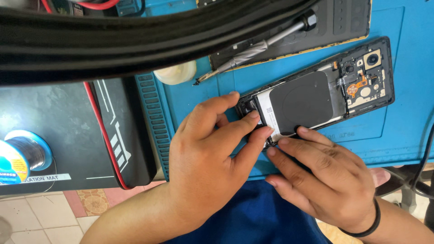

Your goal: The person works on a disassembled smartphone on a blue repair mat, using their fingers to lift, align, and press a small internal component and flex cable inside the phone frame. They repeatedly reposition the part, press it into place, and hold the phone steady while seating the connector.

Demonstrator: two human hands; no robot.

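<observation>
While hands (203, 149) grip phone (316, 95), screwdriver (257, 47) lies beyond.

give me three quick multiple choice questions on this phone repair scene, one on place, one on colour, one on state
1. Where does the metal screwdriver lie?
A. on the dark removed back panel beyond the phone
B. on the floor tiles
C. in the right hand

2. What colour is the work mat under the opened black smartphone?
A. red
B. blue
C. white

3. In what state is the smartphone?
A. closed, screen up
B. still boxed
C. back off, insides showing

Answers: 1 A, it rests across the panel. 2 B, blue shows around the phone. 3 C, the coil and camera boards are bare, with the left hand and right hand at its lower end.
</observation>
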